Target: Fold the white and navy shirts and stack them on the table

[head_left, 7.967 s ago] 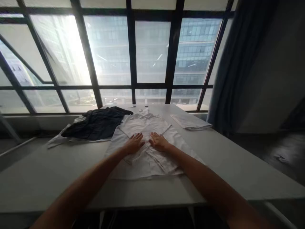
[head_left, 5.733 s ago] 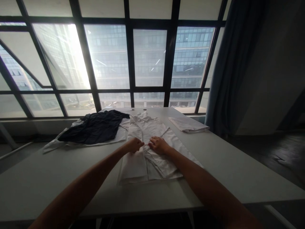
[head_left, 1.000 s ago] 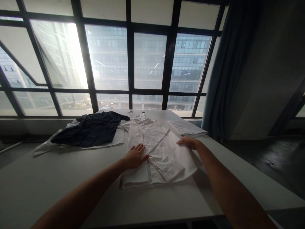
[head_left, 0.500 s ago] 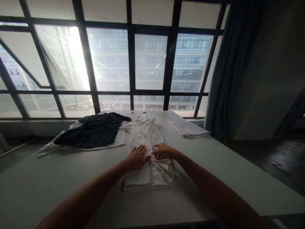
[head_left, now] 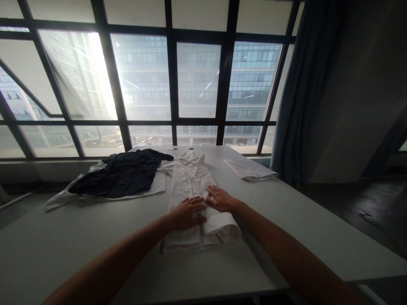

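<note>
A white shirt (head_left: 186,182) lies in a long narrow fold down the middle of the table, its collar at the far end. My left hand (head_left: 188,213) rests on the shirt near its centre line, fingers stretched out. Beside it, my right hand (head_left: 220,198) lies flat on the right-hand part of the shirt, fingers extended. Below my right hand, a folded-over flap (head_left: 222,223) curls up in a loose roll at the near right corner. Neither hand grips the cloth visibly.
On the white table (head_left: 127,237), a dark navy garment (head_left: 124,173) lies over other white cloth (head_left: 155,186) at the left. A folded white cloth (head_left: 249,169) lies at the right. Beyond the table stand large windows (head_left: 199,80) and a blue curtain (head_left: 286,127).
My right hand has moved slightly up and flattened out from a bent-finger pose. The bunched cloth at the shirt's near right now looks smoother, curled into a roll. My left hand shifted slightly right.
</note>
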Demonstrator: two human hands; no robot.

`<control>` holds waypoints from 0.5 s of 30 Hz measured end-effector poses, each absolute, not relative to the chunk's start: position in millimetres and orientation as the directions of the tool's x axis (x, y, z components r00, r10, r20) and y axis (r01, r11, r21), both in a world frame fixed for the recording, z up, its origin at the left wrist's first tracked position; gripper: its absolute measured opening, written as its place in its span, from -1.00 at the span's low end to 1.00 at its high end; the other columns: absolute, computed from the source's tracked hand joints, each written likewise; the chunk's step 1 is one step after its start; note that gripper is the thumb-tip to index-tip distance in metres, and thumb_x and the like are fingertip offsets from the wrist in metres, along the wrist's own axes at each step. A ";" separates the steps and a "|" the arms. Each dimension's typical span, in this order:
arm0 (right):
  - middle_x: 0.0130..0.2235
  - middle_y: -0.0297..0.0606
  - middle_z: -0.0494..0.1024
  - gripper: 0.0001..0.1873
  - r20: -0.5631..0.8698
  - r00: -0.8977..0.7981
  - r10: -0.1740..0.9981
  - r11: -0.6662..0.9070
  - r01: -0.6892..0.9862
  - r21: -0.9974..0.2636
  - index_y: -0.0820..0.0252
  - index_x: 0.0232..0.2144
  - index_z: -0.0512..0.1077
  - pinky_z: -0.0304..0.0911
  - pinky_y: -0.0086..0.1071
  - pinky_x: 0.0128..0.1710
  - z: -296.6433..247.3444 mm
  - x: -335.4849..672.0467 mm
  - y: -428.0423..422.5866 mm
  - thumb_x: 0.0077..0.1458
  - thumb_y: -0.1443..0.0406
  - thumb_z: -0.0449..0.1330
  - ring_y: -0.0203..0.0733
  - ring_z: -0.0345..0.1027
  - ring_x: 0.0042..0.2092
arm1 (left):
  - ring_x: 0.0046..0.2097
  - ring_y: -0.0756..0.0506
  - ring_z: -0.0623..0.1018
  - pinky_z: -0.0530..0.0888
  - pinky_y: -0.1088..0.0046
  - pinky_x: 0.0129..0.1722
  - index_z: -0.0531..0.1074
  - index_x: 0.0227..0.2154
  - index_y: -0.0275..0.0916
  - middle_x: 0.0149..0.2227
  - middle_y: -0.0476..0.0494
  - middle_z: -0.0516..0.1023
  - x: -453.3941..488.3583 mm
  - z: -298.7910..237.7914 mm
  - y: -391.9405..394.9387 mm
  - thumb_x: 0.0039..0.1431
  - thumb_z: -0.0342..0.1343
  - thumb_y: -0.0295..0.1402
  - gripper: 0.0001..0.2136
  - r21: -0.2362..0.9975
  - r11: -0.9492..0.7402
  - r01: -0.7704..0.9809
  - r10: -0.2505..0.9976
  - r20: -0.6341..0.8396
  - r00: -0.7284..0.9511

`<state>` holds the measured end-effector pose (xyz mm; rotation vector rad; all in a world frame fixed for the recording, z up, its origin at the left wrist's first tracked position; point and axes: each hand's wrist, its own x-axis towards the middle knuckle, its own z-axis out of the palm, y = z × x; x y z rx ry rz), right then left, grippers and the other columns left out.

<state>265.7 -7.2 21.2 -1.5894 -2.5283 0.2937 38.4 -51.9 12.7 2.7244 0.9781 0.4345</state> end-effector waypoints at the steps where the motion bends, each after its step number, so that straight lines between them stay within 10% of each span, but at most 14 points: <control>1: 0.42 -0.04 -0.13 -0.22 -0.035 -0.445 0.895 0.427 0.876 -0.226 0.26 0.38 0.00 -0.24 0.05 0.36 18.0 267.4 -6.5 0.29 -0.05 -0.06 0.06 -0.29 0.42 | 0.36 -0.27 0.18 0.09 0.07 0.34 0.43 0.13 -0.12 0.33 -0.23 0.22 37.9 11.1 -51.2 0.25 0.08 0.01 -0.52 0.304 -0.759 0.576 0.643 0.208 0.737; 15: 0.44 -0.07 -0.25 -0.08 -0.139 -0.516 0.845 0.486 0.850 -0.203 0.25 0.42 -0.15 -0.42 0.02 0.37 25.8 264.7 -41.6 0.25 -0.21 -0.34 0.04 -0.45 0.44 | 0.07 -0.21 0.49 0.41 0.25 0.11 0.55 -0.03 -0.06 0.07 -0.19 0.48 41.6 21.6 -58.6 0.04 0.33 -0.11 -0.59 0.373 -0.834 0.408 0.528 0.319 0.787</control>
